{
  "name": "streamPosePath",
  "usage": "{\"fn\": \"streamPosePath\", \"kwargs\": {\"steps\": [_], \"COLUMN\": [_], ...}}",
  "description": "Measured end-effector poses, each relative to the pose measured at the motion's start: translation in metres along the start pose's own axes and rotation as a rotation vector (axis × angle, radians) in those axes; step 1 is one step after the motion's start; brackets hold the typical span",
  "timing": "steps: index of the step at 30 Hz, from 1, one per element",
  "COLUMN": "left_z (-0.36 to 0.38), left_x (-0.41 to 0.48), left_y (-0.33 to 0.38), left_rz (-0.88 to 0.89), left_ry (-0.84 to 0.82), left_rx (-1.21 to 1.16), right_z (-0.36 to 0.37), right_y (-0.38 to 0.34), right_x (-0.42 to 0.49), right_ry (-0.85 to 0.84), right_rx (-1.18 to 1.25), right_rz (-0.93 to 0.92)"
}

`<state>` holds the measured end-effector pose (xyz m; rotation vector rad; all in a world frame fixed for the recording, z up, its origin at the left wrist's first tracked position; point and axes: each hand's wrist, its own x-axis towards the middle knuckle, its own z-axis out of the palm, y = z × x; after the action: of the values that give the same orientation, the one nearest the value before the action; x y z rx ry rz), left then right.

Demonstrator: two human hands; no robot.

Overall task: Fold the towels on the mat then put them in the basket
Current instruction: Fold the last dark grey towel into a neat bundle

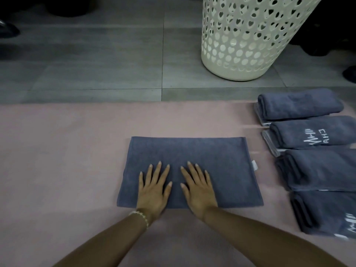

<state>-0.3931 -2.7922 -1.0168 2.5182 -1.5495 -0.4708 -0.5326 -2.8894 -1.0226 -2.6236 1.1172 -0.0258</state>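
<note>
Both hands, left hand (154, 191) and right hand (198, 191), flat with fingers spread on the blue towel (212, 160), holding nothing; probably smoothing, so push outward before folding again

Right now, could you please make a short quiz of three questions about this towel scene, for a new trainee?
1. True or false: both hands lie flat on the spread towel.
2. How many folded towels lie at the right side of the mat?
3. Where does the basket stand? A) on the mat B) on the floor beyond the mat C) on the folded towels

Key:
1. True: left hand and right hand press palm down.
2. Four are visible.
3. B.
</note>
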Motion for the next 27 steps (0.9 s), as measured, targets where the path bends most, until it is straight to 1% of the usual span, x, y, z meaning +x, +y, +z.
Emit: {"fn": "streamPosePath", "kwargs": {"steps": [3,5,6,9,11,13,16,18,19,21,24,25,27], "left_z": [0.005,0.004,0.003,-0.005,-0.009,-0.012,-0.018,-0.028,-0.034,-0.045,-0.062,-0.066,-0.077], "left_x": [0.002,0.003,0.004,0.008,0.010,0.011,0.017,0.023,0.026,0.034,0.040,0.040,0.039], "left_y": [-0.015,-0.031,-0.038,-0.053,-0.053,-0.048,-0.043,-0.046,-0.050,-0.063,-0.078,-0.079,-0.068], "left_rz": [-0.055,-0.124,-0.166,-0.303,-0.342,-0.357,-0.464,-0.530,-0.537,-0.536,-0.547,-0.556,-0.589], "left_ry": [-0.041,0.032,0.057,0.059,0.061,0.100,0.219,0.285,0.279,0.164,-0.098,-0.152,-0.215], "left_rx": [0.065,0.067,0.057,0.013,-0.039,-0.106,-0.276,-0.294,-0.285,-0.322,-0.387,-0.416,-0.589], "right_z": [-0.001,-0.008,-0.014,-0.033,-0.038,-0.039,-0.041,-0.042,-0.043,-0.044,-0.045,-0.046,-0.050], "right_y": [0.021,0.057,0.077,0.125,0.145,0.153,0.150,0.149,0.149,0.149,0.148,0.147,0.142], "right_x": [0.000,-0.006,-0.010,-0.022,-0.028,-0.030,-0.029,-0.029,-0.029,-0.029,-0.027,-0.027,-0.024], "right_ry": [-0.072,-0.080,-0.071,-0.068,-0.048,-0.035,-0.064,-0.073,-0.076,-0.079,-0.086,-0.090,-0.096], "right_rx": [-0.062,-0.099,-0.095,-0.083,-0.121,-0.106,-0.112,-0.109,-0.107,-0.104,-0.090,-0.088,-0.063], "right_rz": [-0.016,-0.025,0.007,0.157,0.195,0.185,0.196,0.198,0.199,0.202,0.199,0.199,0.207]}}
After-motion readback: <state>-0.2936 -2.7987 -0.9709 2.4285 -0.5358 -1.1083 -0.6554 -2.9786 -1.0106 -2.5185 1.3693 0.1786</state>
